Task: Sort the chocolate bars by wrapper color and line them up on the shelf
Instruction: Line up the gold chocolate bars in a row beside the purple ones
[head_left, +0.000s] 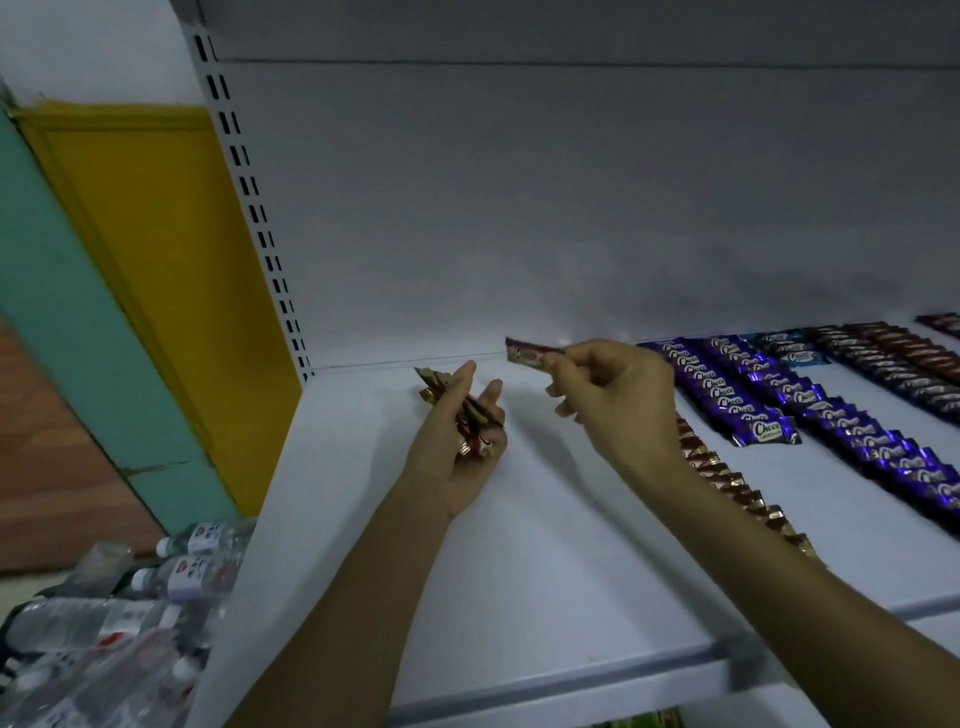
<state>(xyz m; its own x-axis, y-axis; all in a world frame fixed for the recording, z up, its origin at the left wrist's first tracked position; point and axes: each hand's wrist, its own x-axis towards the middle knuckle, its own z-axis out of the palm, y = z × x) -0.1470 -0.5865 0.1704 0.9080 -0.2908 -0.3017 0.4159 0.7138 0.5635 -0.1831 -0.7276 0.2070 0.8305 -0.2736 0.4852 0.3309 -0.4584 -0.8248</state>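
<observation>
My left hand (457, 441) hovers palm-up over the white shelf (519, 545) and holds a small bunch of red-and-gold chocolate bars (470, 415). My right hand (608, 395) pinches a single red bar (527, 354) by one end, raised above the shelf near the back wall. A row of red-and-gold bars (737, 483) lies on the shelf under my right forearm, partly hidden by it. To the right lie rows of purple bars (727, 389), a few blue bars (789, 348) and dark red bars (904, 358).
The shelf's white back panel (519, 208) rises behind, with a slotted upright (260, 218) at the left. Several plastic water bottles (130, 597) are piled below left of the shelf. A yellow and teal wall (130, 260) stands beyond.
</observation>
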